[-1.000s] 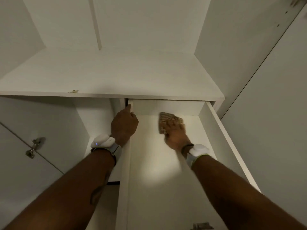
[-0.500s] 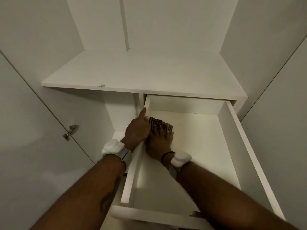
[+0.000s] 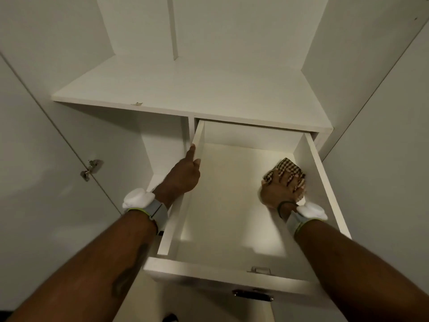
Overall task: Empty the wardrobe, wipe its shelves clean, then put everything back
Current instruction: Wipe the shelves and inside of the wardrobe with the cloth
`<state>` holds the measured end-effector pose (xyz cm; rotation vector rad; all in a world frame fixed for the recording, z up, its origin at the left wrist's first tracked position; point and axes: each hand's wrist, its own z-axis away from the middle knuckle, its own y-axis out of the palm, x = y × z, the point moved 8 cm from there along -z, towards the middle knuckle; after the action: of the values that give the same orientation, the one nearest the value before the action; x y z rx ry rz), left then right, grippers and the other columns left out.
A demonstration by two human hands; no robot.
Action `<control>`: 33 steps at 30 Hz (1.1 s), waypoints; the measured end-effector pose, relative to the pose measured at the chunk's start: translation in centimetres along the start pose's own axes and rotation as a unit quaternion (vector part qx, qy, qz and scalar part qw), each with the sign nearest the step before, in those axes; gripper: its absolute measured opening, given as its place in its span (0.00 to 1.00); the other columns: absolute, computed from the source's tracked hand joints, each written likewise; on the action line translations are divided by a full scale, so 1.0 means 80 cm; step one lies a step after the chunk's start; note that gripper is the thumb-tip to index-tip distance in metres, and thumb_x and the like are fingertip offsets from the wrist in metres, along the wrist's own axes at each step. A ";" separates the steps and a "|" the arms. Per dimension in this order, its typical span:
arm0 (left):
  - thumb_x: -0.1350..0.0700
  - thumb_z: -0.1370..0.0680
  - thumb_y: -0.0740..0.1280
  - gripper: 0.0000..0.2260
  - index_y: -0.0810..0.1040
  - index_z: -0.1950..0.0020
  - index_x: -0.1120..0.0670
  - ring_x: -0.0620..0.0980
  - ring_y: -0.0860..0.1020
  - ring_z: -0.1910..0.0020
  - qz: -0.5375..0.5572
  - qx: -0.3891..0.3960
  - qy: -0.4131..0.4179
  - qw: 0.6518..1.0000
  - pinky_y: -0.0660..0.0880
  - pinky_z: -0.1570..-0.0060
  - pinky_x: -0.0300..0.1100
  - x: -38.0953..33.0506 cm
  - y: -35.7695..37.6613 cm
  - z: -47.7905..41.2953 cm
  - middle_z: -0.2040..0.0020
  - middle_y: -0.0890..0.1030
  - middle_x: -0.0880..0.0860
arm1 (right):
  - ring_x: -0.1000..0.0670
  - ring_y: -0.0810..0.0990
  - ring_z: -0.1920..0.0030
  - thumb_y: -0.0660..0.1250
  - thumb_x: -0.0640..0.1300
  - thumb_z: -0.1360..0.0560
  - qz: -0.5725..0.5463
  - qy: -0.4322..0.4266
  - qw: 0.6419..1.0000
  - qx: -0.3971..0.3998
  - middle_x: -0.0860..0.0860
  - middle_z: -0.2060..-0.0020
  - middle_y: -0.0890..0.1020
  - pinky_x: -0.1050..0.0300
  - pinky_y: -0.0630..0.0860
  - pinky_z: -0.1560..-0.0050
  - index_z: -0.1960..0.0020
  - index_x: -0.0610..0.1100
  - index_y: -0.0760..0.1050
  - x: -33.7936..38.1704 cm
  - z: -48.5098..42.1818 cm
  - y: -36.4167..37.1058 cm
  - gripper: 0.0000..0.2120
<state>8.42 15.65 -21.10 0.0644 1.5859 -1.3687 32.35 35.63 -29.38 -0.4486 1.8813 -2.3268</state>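
1. Pressing a brown-and-cream checked cloth [image 3: 286, 171] flat onto the floor of the pulled-out white laminate drawer [image 3: 232, 205], the right hand [image 3: 279, 190] has its fingers spread over the fabric; it pins the cloth rather than pinching it, which suits a wiping stroke.
2. The cloth sits at the drawer's far right, just beside the right wall, so this looks like the corner-and-edge part of the wipe.
3. The left hand [image 3: 184, 176] rests on the top edge of the drawer's left wall, fingers loosely curled over it and the forefinger stretched along the rim; it holds nothing else. Judging by its place, it steadies the drawer against the sideways push of the wiping.
4. The drawer holds nothing but the cloth, and the white shelf [image 3: 185, 89] above it is bare, so emptying seems done here.
5. The dark metal handle [image 3: 253, 295] on the near drawer front is untouched; the drawer is out far enough to reach the back.
6. Putting things back is not yet begun here.
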 end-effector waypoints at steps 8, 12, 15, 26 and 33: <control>0.49 0.13 0.50 0.25 0.48 0.17 0.47 0.61 0.74 0.34 0.033 -0.019 0.000 0.999 0.68 0.32 0.51 0.002 -0.002 0.013 0.28 0.72 0.62 | 0.40 0.32 0.21 0.51 0.58 0.17 0.022 -0.295 0.948 0.122 0.47 0.19 0.36 0.36 0.28 0.27 0.18 0.51 0.38 0.228 0.153 0.047 0.34; 0.48 0.13 0.50 0.25 0.48 0.17 0.46 0.61 0.73 0.33 0.013 -0.018 0.003 1.000 0.68 0.31 0.52 0.000 0.000 0.012 0.27 0.72 0.62 | 0.41 0.36 0.20 0.52 0.59 0.17 0.084 -0.343 0.927 0.124 0.49 0.18 0.41 0.36 0.33 0.25 0.18 0.55 0.40 0.193 0.154 0.042 0.33; 0.48 0.14 0.49 0.24 0.48 0.17 0.46 0.61 0.75 0.35 0.001 -0.021 0.002 1.000 0.70 0.33 0.53 0.004 0.000 0.009 0.30 0.74 0.61 | 0.38 0.36 0.20 0.53 0.66 0.19 0.108 -0.254 0.954 0.116 0.47 0.19 0.39 0.34 0.35 0.24 0.18 0.54 0.38 0.097 0.117 0.025 0.38; 0.49 0.14 0.48 0.24 0.48 0.17 0.48 0.59 0.76 0.39 -0.027 -0.041 0.022 0.999 0.68 0.43 0.47 -0.005 -0.005 0.017 0.35 0.76 0.60 | 0.32 0.33 0.22 0.55 0.70 0.22 0.163 -0.119 0.958 0.203 0.39 0.21 0.33 0.36 0.34 0.25 0.19 0.48 0.34 0.044 0.137 -0.006 0.47; 0.50 0.14 0.49 0.25 0.47 0.17 0.48 0.61 0.74 0.36 -0.010 -0.027 0.034 0.999 0.69 0.37 0.52 0.001 -0.005 0.010 0.31 0.73 0.61 | 0.39 0.35 0.20 0.55 0.56 0.16 0.146 -0.245 0.913 0.292 0.47 0.19 0.36 0.36 0.39 0.23 0.19 0.54 0.35 0.220 0.233 0.060 0.36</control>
<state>8.63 14.86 -20.73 0.0634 1.6837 -1.3520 20.78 12.29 -27.84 -0.5564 0.9019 -2.1591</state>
